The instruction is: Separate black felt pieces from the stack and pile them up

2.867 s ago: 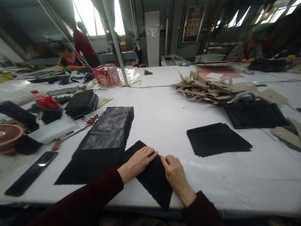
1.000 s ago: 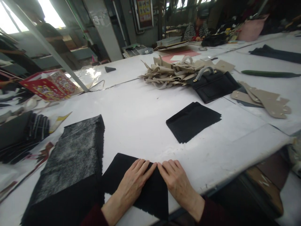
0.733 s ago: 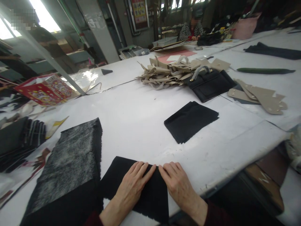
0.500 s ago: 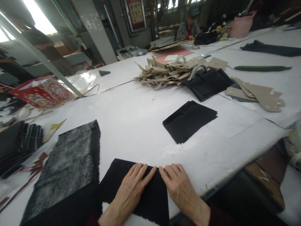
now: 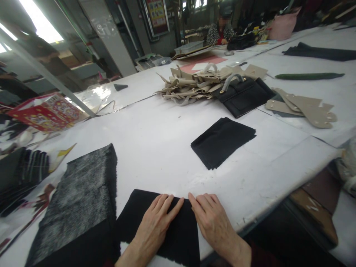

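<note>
A piece of black fabric [image 5: 179, 237] lies on the white table in front of me. My left hand [image 5: 155, 220] rests flat on it with the fingers stretched toward its far edge. At the far right corner of the fabric, my right hand [image 5: 210, 218] lies palm down, its index finger extended along the edge and the other fingers slightly bent. Both hands' fingertips are close together. Left of the fabric is a thick stack of black cloth [image 5: 80, 193] with a mottled grey top. Farther off sits a small pile of black fabric pieces [image 5: 222, 142].
Beige leather-like pieces [image 5: 194, 83] are heaped mid-table beside a black handbag [image 5: 244, 96]. Beige cut parts [image 5: 303, 105] and a cucumber [image 5: 308, 76] lie at the right. A red patterned bag [image 5: 47, 111] stands left. A person [image 5: 221, 33] sits at the far side.
The view has shifted slightly. My right fingertips have moved a little up at the fabric's corner; my left hand stays nearly in place on the fabric.
</note>
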{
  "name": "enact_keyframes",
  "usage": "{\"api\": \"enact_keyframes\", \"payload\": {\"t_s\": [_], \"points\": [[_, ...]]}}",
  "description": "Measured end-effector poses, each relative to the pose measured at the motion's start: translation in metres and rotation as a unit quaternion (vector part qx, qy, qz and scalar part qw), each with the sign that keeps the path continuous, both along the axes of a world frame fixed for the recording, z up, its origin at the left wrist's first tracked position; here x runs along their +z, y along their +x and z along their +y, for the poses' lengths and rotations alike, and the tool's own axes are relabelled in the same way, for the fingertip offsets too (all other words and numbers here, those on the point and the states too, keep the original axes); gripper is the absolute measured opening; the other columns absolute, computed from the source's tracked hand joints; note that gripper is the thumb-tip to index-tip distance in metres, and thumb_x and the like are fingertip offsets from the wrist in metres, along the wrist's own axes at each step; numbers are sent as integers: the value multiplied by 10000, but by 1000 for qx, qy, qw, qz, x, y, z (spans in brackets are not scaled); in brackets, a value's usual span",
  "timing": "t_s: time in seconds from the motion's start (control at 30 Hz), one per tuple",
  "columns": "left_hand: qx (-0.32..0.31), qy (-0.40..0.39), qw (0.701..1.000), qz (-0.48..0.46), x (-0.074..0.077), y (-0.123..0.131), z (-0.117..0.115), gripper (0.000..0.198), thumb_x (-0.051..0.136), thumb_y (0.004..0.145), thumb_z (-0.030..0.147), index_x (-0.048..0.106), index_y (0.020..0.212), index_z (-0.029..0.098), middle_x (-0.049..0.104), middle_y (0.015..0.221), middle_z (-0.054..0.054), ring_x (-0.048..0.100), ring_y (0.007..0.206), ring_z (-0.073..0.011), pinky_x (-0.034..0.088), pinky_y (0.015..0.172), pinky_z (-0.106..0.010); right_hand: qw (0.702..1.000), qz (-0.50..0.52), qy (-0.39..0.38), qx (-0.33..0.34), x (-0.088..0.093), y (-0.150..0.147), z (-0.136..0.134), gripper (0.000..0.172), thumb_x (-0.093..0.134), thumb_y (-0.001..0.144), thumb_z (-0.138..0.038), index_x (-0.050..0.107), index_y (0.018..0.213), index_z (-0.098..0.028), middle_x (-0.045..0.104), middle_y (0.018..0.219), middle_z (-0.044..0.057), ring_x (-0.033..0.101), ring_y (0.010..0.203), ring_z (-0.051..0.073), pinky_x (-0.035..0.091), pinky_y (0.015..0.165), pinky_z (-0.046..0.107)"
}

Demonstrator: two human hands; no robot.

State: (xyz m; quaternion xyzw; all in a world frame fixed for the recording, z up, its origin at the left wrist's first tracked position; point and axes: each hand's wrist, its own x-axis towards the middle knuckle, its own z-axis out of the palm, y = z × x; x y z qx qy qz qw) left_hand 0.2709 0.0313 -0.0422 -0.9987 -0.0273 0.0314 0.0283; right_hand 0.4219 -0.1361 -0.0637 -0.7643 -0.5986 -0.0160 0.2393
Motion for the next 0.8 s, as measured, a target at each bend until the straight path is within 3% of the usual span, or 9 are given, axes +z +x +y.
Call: {"api": "enact_keyframes", "payload": {"t_s": [0.4,0.8], "points": [[-5,12,1000,-2,0,2,-1,806,420,824,-19,220,1534,307,487,1349,-92,482,1218,-262,402,1079,-427,998,-54,-19,9,0,-2,-3,419,437,906,-59,520,1317,-67,545,963,96,465,870,244,378,842,446],[-3,20,1000,16,1,4,-3,826,428,827,-16,189,1541,324,480,1345,-90,465,1230,-266,384,1087,-436,999,-29,-29,6,1,-2,-7,424,443,912,-65,508,1331,-86,550,997,95,470,896,248,376,846,450]]}}
